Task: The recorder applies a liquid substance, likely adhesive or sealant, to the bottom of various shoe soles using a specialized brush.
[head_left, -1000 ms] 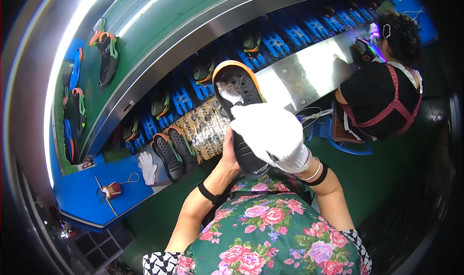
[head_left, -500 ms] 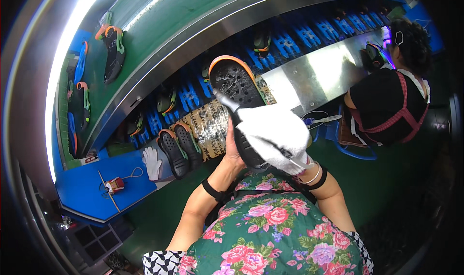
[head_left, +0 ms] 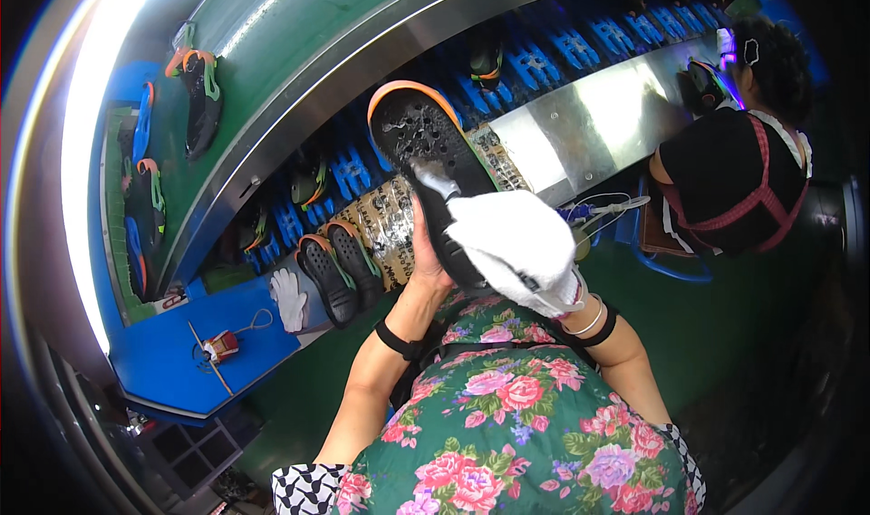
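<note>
My left hand (head_left: 428, 257), bare, grips the side of a black clog (head_left: 467, 184) with an orange rim at its far end. The clog is held tilted in front of my chest, its holed, glossy wet-looking face toward me. My right hand (head_left: 517, 248) wears a white glove and is closed on a tool with a pale, brush-like tip (head_left: 435, 178). That tip is blurred and lies over the clog's holed face; the glove hides the handle. Left of my hands, a pair of black clogs (head_left: 340, 266) with orange and green trim stands on the bench.
A conveyor (head_left: 535, 67) with blue racks runs behind the clog, below a green shelf (head_left: 272, 71) holding more shoes. A white glove (head_left: 288, 298) lies beside a blue table (head_left: 195, 361). Brown taped cardboard (head_left: 385, 230) covers part of the bench. A co-worker (head_left: 725, 171) sits at right.
Both hands have shifted the clog slightly left and up. The pale tool tip has moved from near the clog's left edge further onto its holed face.
</note>
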A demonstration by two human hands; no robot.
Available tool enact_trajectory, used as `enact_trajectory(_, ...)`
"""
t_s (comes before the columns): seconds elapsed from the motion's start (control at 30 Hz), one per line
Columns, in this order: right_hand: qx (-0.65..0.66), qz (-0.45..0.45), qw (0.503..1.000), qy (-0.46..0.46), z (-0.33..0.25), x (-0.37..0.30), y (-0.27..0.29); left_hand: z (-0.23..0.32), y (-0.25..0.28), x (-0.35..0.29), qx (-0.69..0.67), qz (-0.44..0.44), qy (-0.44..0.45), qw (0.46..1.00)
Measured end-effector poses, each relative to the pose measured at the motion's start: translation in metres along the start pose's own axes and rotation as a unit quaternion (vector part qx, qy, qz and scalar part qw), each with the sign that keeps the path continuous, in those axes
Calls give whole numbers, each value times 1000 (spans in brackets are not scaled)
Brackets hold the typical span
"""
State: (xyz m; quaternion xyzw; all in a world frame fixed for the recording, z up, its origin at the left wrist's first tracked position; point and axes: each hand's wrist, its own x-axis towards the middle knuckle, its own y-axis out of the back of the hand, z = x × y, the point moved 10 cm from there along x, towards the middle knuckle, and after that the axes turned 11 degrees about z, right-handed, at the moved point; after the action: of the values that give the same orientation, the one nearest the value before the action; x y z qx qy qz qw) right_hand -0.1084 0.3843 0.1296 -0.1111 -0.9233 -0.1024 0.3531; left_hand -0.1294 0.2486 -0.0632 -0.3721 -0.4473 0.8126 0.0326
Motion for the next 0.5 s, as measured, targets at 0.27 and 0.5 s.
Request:
enact_trajectory(0.27, 11, 14, 999, -43, 14, -10, 1, 12, -41, 7, -22, -54, -40, 997)
enact_trajectory(0.5, 108, 41, 988, -107, 27, -13, 2, 25, -74, 3, -102, -133, -58, 984)
